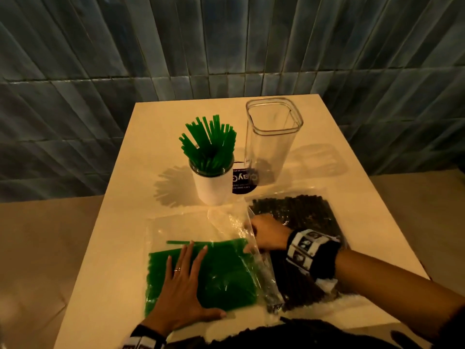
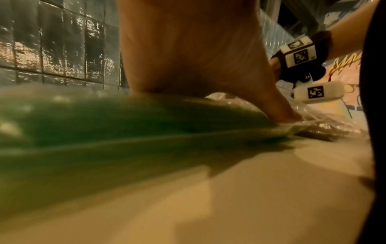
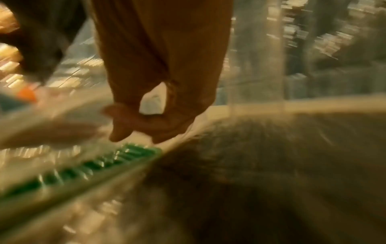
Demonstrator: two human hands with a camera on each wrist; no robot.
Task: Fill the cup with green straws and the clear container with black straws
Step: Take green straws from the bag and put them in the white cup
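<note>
A white cup (image 1: 211, 182) holds a spray of green straws (image 1: 208, 142). Right of it stands the tall clear container (image 1: 271, 137), empty. Near me lie a clear bag of green straws (image 1: 226, 275) and, to its right, a bag of black straws (image 1: 302, 217). My left hand (image 1: 193, 278) lies flat on the green bag with fingers spread. My right hand (image 1: 256, 235) has its fingers curled on crumpled clear plastic where the two bags meet; which bag it grips I cannot tell. The blurred right wrist view shows the curled right hand (image 3: 135, 137) over green straws (image 3: 125, 156) and black straws (image 3: 250, 165).
A dark round label (image 1: 244, 181) lies flat between cup and container. The small pale table (image 1: 151, 147) ends close on the left and right, with tan floor below. A grey tiled wall (image 1: 226, 46) rises behind its far edge. One loose green straw (image 1: 177, 242) lies inside the bag's upper part.
</note>
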